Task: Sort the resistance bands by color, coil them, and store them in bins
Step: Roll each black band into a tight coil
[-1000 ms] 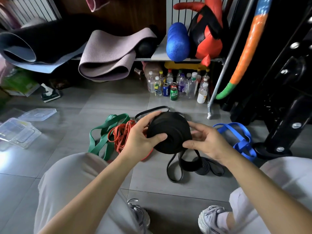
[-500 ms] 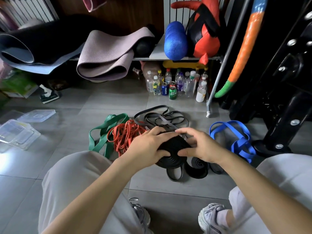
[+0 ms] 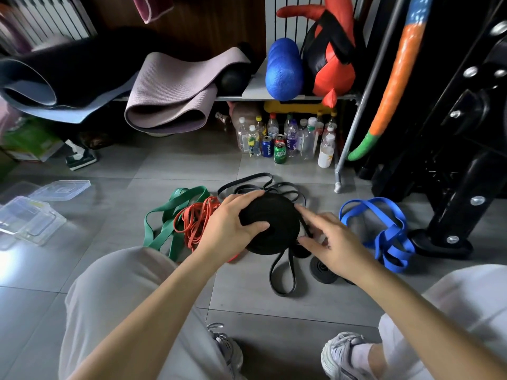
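Matt black rubbery coil, clear glossy plastic bins, smooth grey floor tiles.

Loose pale-grey trousers fill seven and four o'clock. Grey-and-white laced trainers sit near six o'clock, one showing a white sock. Forearms are bare.

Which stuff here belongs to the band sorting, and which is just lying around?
Job: black coil, green band, red bands, blue band, clear bins.
Lying about: pink mat, blue roller, bottles, soda cans.
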Demonstrator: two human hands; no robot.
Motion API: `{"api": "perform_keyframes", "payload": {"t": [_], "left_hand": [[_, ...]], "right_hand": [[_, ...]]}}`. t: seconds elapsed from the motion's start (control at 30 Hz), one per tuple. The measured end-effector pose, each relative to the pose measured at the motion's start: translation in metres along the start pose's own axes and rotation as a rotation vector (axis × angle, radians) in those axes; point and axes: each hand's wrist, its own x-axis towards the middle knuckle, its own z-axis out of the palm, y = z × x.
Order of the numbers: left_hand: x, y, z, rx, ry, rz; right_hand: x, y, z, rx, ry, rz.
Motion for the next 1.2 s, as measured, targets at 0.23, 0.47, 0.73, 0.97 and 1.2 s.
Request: {"api": "perform_keyframes", "payload": {"t": [0.23, 0.47, 0.73, 0.97, 1.2], "left_hand": [[0.012, 0.033, 0.007, -0.357, 0.052, -0.104], [0.034, 0.075, 0.032, -0.425, -0.005, -0.192], [0.106, 0.105, 0.088, -0.647, -0.055, -0.234], [0.113, 0.027, 0.208, -0.608, -0.216, -0.469], [0.060, -0.086, 0.312, -0.623, -0.310, -1.154]], "right_hand": [[0.011, -0.004, -0.015, 0.427, 0.134, 0.267], [0.030, -0.010, -0.068, -0.013, 0.104, 0.387], [0.085, 0.029, -0.138, -0.306, 0.122, 0.413], [0.073, 0.174, -0.052, -0.140, 0.071, 0.707], [0.010, 0.292, 0.058, 0.007, -0.083, 1.110]]}}
